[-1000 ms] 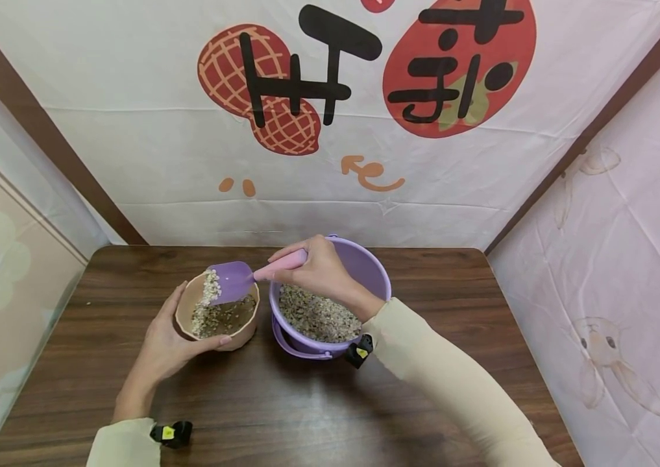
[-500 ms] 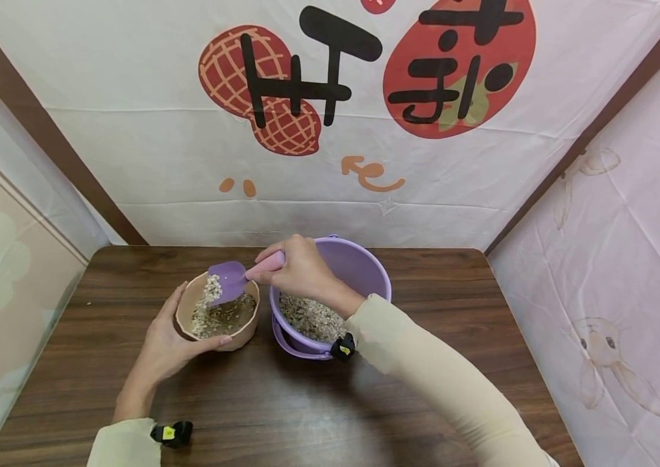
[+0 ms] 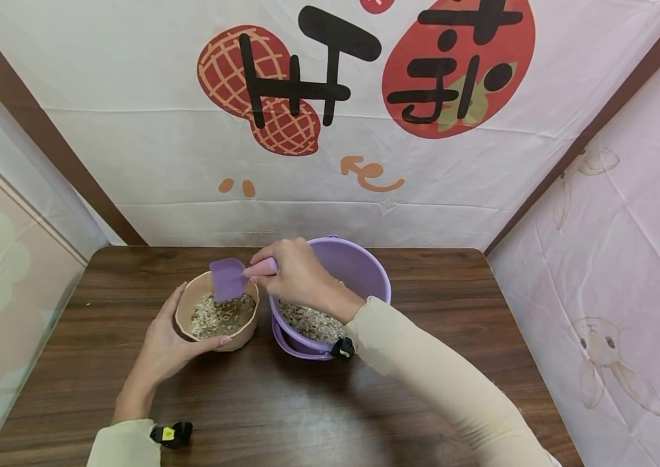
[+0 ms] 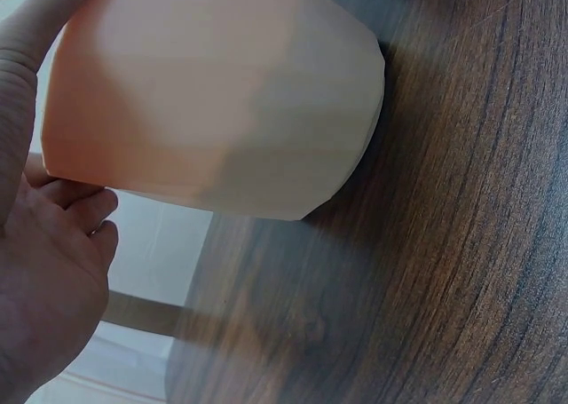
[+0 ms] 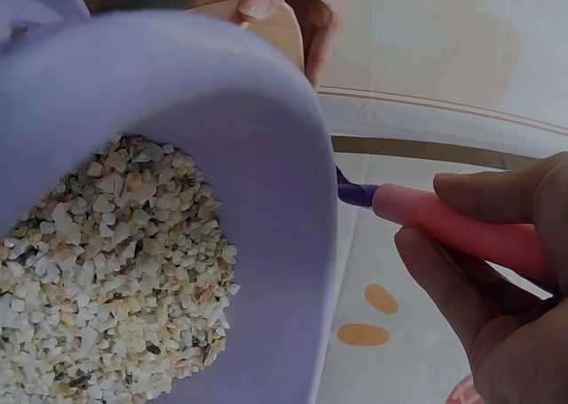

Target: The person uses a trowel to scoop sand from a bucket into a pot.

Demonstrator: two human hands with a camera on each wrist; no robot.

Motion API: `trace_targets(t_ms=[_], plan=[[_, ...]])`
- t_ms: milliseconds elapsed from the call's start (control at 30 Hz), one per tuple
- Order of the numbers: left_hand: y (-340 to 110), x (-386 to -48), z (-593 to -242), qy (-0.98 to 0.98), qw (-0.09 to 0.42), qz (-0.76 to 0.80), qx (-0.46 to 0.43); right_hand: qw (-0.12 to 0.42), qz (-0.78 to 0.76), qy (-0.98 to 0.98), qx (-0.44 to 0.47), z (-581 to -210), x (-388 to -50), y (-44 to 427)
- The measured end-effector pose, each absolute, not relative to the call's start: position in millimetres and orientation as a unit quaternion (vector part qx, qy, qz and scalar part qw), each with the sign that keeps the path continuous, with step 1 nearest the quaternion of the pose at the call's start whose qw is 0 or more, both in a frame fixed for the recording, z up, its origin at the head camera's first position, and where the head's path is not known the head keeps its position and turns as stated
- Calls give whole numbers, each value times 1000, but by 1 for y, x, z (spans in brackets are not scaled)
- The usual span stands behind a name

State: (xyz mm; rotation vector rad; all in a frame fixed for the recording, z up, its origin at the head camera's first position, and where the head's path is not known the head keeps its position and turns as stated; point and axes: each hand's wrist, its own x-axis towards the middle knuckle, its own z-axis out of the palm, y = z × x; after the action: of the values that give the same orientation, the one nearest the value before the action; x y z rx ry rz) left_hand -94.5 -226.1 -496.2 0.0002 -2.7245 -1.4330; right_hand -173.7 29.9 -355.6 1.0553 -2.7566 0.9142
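My left hand point(image 3: 167, 344) grips the beige bowl point(image 3: 244, 336) round its left and near sides; the left wrist view shows the bowl's outer wall point(image 4: 213, 93) close up. Small pale and dark stones point(image 3: 213, 318) lie in the bowl. My right hand point(image 3: 297, 275) holds the pink handle point(image 5: 444, 219) of a purple shovel, whose blade point(image 3: 228, 280) is tilted over the bowl's far part, with no stones visible on it. Under the right wrist stands the purple bucket point(image 3: 365, 259), holding gravel point(image 5: 124, 280).
Bowl and bucket stand side by side on a brown wooden table point(image 3: 423, 389). Behind it hangs a printed white cloth point(image 3: 178, 162), with further cloth panels to the left and right. A purple bucket handle point(image 3: 300, 353) hangs at the bucket's near side.
My right hand and the shovel have moved left, and the blade has tipped. The pale stones on it have dropped into the bowl. My left hand has stayed on the bowl.
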Motion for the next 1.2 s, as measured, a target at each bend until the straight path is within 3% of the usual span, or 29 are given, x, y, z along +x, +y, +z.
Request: trace_targets(t_ms=[633,1200], plan=[[-225,-95,-497,-881,35,-472,-2,-11,529,-813,242,-349,-157,96],[-223,-95,-494,-883,39,-468,-3,-7,586,-802,118,-359,-137,175]])
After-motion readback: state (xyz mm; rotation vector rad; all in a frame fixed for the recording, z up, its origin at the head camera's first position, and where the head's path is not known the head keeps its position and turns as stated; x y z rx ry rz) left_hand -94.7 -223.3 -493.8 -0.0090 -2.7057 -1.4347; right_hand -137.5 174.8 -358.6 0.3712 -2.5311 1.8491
